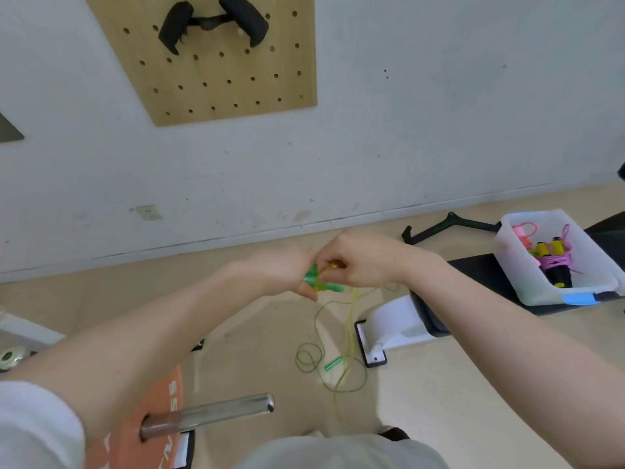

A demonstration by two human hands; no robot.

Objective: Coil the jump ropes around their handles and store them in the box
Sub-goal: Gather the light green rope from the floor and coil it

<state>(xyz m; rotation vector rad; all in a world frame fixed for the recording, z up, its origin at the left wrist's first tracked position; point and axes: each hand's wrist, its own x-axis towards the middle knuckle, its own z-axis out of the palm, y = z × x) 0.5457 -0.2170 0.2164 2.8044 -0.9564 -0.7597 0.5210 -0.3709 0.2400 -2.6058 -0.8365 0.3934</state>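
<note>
**Green rope held up, two ropes already in the box**

One clear plastic box point(521, 262) with a blue clip, on the right, sitting on a black bench pad point(480, 269). Inside the box, two bundles: one pink rope point(523, 235) at the far end, and one purple rope wound round black and yellow handles point(554, 257) in the middle. Handles inside too small to count for sure.

Two bare hands, close together, up in front of the body over the tan floor. Left hand point(280, 269) curled round a shiny green plastic handle point(313, 277), holding it tight. Right hand point(358, 262) just beside it, fingers bent and pinched together on a small yellow bit at the handle's end; exactly what sits between those fingers too blurry to tell.

One thin yellow-green rope point(350, 319) hanging down from the hands to the floor point(257, 319). Down there, a few loose loops, not yet wound. One second green handle point(333, 363) lying flat on the floor among the loops, well apart from the box.

Also there: one orange weight plate point(162, 411) on one silver metal bar point(216, 411) at the bottom left, one wooden board with holes point(230, 82) on the white wall, one black grip tool point(213, 23) hanging on it, and one white bench foot point(392, 328) under the pad.
</note>
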